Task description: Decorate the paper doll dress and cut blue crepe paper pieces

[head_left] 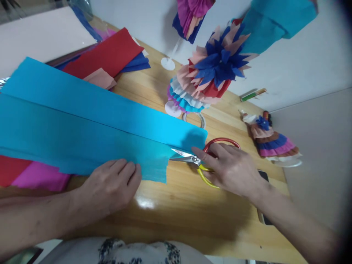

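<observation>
**Scissors at edge of blue paper**

Patterned cloth (137,253) at bottom edge, closest to camera, likely the person's clothing. Above it the wooden bench (187,212). Left hand (110,187) lies palm down on the near edge of the long blue crepe paper (82,121), fingers (129,174) flat and spread a little, pressing, gripping nothing. Right hand (233,168) is closed around the scissors (198,159), red and yellow handle loops; index finger stretched along the pivot. Blades slightly apart, tips touching the right end of the blue paper, which lies folded lengthwise across the bench. Pink and red sheets (30,174) stick out under it at left. Red and dark blue sheets (110,55) stacked further back. Layered paper flower (211,73) stands behind the scissors, tape roll (195,119) beside its base. Small paper-skirted doll (268,139) lies to the right, phone (264,176) partly hidden under the right wrist.
</observation>
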The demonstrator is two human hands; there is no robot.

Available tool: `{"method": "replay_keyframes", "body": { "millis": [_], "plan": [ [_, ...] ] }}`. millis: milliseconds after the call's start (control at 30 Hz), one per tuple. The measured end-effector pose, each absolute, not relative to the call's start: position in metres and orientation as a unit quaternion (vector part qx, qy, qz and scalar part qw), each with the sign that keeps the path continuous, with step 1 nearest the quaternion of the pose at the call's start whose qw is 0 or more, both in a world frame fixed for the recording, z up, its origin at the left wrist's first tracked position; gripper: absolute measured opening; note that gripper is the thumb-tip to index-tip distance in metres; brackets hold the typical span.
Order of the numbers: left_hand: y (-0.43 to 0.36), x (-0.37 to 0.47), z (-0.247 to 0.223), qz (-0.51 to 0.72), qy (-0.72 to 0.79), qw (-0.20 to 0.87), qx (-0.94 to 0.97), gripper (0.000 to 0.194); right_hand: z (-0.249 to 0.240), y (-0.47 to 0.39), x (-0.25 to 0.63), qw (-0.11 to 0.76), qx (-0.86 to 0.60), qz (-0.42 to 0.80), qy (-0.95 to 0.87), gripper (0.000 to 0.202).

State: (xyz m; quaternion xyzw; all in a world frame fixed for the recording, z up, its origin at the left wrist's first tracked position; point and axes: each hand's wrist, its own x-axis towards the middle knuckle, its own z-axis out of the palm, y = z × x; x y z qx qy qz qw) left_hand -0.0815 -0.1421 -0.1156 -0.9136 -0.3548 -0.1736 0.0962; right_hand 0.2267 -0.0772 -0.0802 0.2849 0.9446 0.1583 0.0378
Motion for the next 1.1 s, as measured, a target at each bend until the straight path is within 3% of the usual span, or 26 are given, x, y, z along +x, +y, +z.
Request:
{"method": "replay_keyframes", "body": {
  "millis": [800, 1100],
  "plan": [
    [-0.145, -0.079, -0.107, -0.229, -0.338, 0.092, -0.908, 0.024, -0.102, -0.082, 0.194, 0.0, 0.255, 0.157, 0.954, 0.034],
    [-0.144, -0.085, -0.108, -0.17, -0.319, 0.032, -0.932, 0.018, -0.102, -0.085, 0.204, -0.007, 0.304, 0.129, 0.944, 0.034]
  ]
}}
